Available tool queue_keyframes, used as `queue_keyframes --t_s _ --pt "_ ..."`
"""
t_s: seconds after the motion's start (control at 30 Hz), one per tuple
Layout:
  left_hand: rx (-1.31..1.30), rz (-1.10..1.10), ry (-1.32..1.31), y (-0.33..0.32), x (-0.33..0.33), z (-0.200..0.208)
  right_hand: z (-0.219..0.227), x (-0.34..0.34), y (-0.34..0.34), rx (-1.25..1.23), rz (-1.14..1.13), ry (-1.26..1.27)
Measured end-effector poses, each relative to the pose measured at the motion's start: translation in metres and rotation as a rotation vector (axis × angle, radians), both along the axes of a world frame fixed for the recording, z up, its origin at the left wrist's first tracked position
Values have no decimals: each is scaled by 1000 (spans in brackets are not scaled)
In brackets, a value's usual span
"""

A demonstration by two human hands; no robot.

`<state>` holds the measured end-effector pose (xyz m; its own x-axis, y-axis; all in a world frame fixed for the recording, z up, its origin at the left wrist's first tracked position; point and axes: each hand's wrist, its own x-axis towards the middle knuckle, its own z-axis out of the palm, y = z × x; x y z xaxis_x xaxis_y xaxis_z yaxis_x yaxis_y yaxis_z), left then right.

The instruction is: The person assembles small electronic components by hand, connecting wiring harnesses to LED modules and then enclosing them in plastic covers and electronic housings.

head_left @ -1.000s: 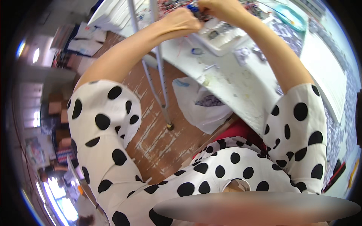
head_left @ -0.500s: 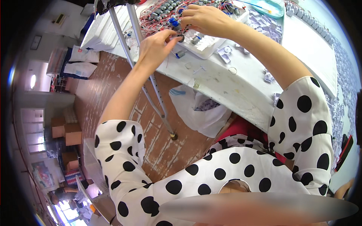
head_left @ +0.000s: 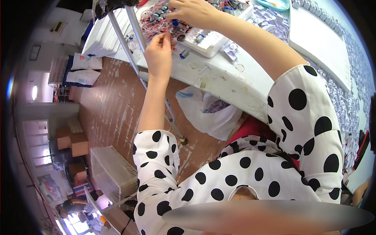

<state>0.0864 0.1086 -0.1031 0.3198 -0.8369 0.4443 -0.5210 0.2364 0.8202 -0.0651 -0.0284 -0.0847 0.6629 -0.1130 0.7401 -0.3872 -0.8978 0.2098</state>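
My left hand point(head_left: 158, 55) is raised at the table's near edge, thumb and fingers pinched together; what they hold is too small to name. Beside it lie a small grey motor with a blue end point(head_left: 183, 54) and a dark round piece point(head_left: 181, 38). My right hand point(head_left: 196, 13) reaches over a heap of small motors with red and white wires point(head_left: 154, 23), its fingers bent inward and their grip hidden. A blue-ended motor point(head_left: 175, 22) sits just below its fingers. Under my right forearm, a white foam tray point(head_left: 211, 50) holds another motor point(head_left: 199, 38).
Pale plastic housings point(head_left: 270, 25) spread over the table point(head_left: 254, 72), one point(head_left: 230, 51) beside the tray. A white board point(head_left: 319, 47) lies to the right. A metal stand leg point(head_left: 121, 35) rises at the left. A white sack point(head_left: 207, 117) stands below the edge; a plastic crate point(head_left: 111, 172) is lower left.
My right hand has moved left over the motor heap. The left hand has drawn away from the dark round piece, its forearm now more upright. The whole view has shifted slightly.
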Motion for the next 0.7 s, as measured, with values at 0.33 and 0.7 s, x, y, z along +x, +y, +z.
queue_keyframes --t_s 0.33,0.7 --pt "-101 139 -659 -7 8 -15 29 -4 43 -32 -336 347" --pt "146 73 -212 -25 8 -10 -3 -19 -13 -116 -38 129"
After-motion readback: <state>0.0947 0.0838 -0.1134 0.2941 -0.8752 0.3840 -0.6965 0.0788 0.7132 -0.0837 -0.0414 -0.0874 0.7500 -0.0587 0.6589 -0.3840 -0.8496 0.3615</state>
